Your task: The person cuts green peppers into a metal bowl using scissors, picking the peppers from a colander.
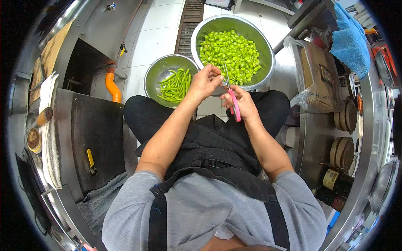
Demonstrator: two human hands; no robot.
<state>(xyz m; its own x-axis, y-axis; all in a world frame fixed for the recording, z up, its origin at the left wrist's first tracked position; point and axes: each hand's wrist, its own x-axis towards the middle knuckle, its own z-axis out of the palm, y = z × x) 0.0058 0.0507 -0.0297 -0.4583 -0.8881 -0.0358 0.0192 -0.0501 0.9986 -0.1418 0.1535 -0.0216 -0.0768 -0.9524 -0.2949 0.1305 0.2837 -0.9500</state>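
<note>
My right hand (243,103) is closed around the pink handles of a pair of scissors (237,112), whose blades point away from me over the near rim of a large metal bowl (271,72). Close beside the blades, my left hand (205,85) has its thumb and fingers pinched together; whatever is between them is too small to make out. Cut pieces of green pepper (230,52) fill much of the large bowl's bottom. To its left, a smaller metal colander (151,75) holds whole, slender green peppers (176,86).
Both vessels stand beyond my knees on white floor tiles (163,17), near a brown drain grate (190,25). A steel cabinet (98,140) with an orange pipe (112,85) is at left. At right are a plastic-wrapped cardboard box (320,79), a blue towel (349,42) and bottles (337,182).
</note>
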